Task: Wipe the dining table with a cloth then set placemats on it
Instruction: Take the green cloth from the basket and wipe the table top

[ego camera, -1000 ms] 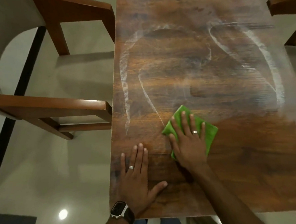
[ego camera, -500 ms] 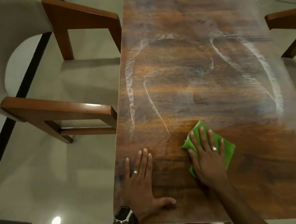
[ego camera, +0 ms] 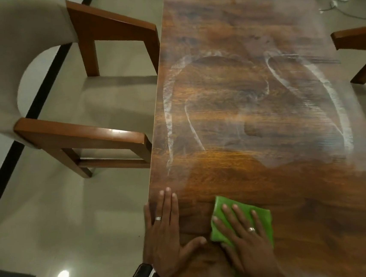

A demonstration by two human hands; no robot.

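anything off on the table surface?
Yes: whitish curved streaks loop across the middle of the table, like smeared residue not yet wiped. The right hand presses the green cloth flat near the front edge, short of them. No damage shows.

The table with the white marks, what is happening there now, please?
A person is wiping the wooden dining table. The right hand presses a green cloth flat near the table's front edge, while the left hand rests flat beside it. White smear streaks cover the middle of the table. No placemats are visible.
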